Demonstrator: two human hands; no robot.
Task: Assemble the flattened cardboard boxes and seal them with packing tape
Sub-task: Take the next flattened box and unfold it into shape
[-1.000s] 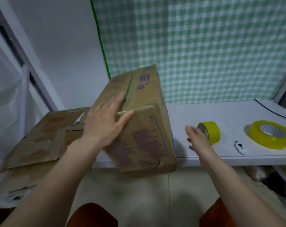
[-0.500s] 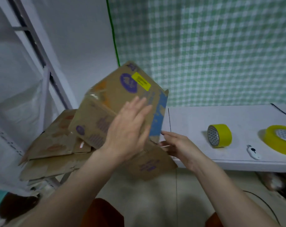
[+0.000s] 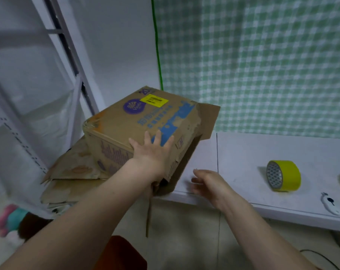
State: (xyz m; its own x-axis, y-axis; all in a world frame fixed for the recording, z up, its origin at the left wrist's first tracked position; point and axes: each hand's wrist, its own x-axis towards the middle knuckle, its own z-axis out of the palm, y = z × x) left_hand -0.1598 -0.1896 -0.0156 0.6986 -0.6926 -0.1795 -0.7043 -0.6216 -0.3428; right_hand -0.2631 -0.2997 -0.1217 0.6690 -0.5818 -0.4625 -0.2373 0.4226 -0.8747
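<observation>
On the white surface (image 3: 243, 152) at centre frame, your left hand (image 3: 151, 154) pressed flat, fingers straight, on the tilted cardboard box (image 3: 138, 125); right hand (image 3: 208, 182) hovered relaxed, empty. It looked light and flimsy; better held at its corners.

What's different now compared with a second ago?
The cardboard box was turned over, so its yellow-label face is up. The left hand still presses flat on it; the right hand let go and hovers open. The tape roll and cutter stayed put.
</observation>
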